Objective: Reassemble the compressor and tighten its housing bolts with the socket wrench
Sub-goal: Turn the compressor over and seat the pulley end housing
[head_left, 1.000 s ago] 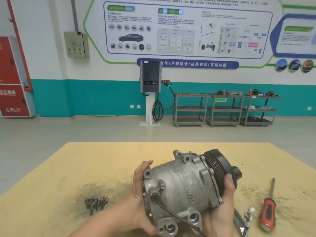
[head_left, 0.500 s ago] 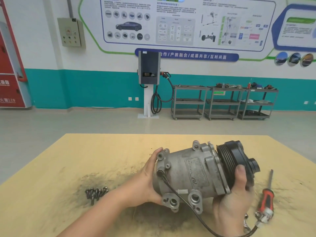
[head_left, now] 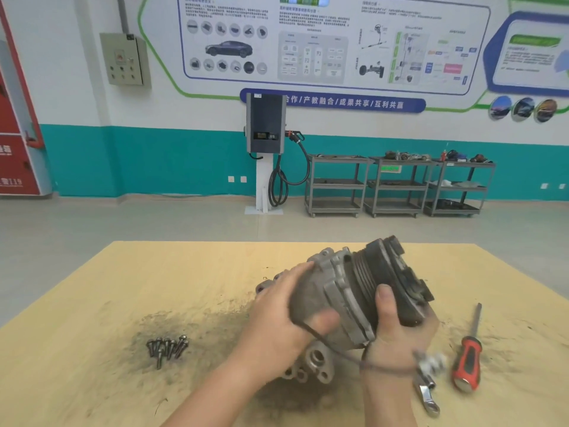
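Note:
I hold the grey metal compressor [head_left: 341, 291] above the wooden table [head_left: 129, 285], tilted with its black pulley end up and to the right. My left hand [head_left: 283, 315] grips the rear of the housing. My right hand [head_left: 397, 337] grips the black pulley [head_left: 397, 272] from below, thumb on its side. A thin black cable [head_left: 338, 349] hangs from the housing and ends in a blurred white connector [head_left: 432, 362]. Several housing bolts [head_left: 167, 348] lie in a small pile on the table to the left. A metal wrench [head_left: 426, 392] lies at the lower right, partly behind my right wrist.
A red-handled screwdriver [head_left: 468, 362] lies on the table right of my right hand. Dark grime stains the wood around the bolts. Beyond the table are bare floor, a charging post [head_left: 266, 131] and grey shelf carts [head_left: 397, 186] along the teal wall.
The compressor has been rotated, its pulley end swinging up and toward me. My left hand shifted from the rear end over the housing. The cable connector swung right.

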